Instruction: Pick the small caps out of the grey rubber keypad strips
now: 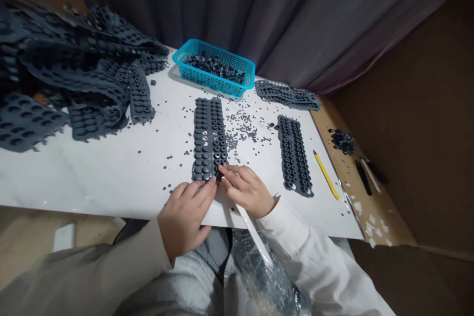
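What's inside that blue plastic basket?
The blue basket holds a heap of small dark pieces; anything beneath that heap is hidden.

Basket (pixel 213 82) on table (pixel 111 173) behind middle sheet (pixel 210 123); sheet pile (pixel 92 79) left; second sheet (pixel 295 155) right, tool (pixel 326 176) farther right.

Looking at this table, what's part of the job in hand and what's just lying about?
Part of the job, it seems:
middle studded sheet, under the fingers of the left hand
white stick, in the right hand
blue basket of dark pieces, probably

Apparently just lying about:
yellow pencil-like tool
black tool on the brown board
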### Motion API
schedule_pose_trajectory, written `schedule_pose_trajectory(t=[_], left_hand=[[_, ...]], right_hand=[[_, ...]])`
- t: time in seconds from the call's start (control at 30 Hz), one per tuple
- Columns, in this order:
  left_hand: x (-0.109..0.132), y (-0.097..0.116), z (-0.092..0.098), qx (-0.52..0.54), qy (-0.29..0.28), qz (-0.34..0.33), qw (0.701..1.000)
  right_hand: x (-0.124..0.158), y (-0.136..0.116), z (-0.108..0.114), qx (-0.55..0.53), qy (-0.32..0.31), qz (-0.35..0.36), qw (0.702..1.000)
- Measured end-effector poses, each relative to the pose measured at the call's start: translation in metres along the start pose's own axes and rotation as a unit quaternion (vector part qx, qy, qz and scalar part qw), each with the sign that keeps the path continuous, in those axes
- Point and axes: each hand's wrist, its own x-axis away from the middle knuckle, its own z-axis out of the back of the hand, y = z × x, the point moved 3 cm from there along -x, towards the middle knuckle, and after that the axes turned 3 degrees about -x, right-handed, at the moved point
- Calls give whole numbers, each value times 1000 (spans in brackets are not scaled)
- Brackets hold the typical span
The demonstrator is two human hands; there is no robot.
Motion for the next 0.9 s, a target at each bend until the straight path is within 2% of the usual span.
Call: schedule_pose_trajectory(t=[0.1, 0.17, 0.23, 0.3, 0.4, 0.6, 0.8, 0.9], left_hand=[[1, 0, -2, 5, -4, -2, 1000], [2, -1, -4, -2, -5, 0, 1000], [3, -1, -4, -11, -5, -3, 1000], [2, 0, -3, -15, -6, -6, 1000], [1, 0, -1, -14, -17, -1, 1000], [-1, 1, -1, -20, -55, 10, 998], [-3, 1, 2, -30, -45, 0, 999], [-2, 1, 2, -31, -39, -6, 999]], right_hand=[[2, 2, -3, -29, -3, -9, 1000], [3, 6, -3, -107, -2, -48, 993], [4, 12, -1, -229, 2, -121, 966], [4, 17, 2, -336, 9, -185, 923], [5, 19, 7, -398, 19, -212, 892], [8, 17, 6, -376, 17, -181, 909], [8, 17, 2, -333, 9, -147, 931], [6, 15, 2, -275, -1, -102, 956]])
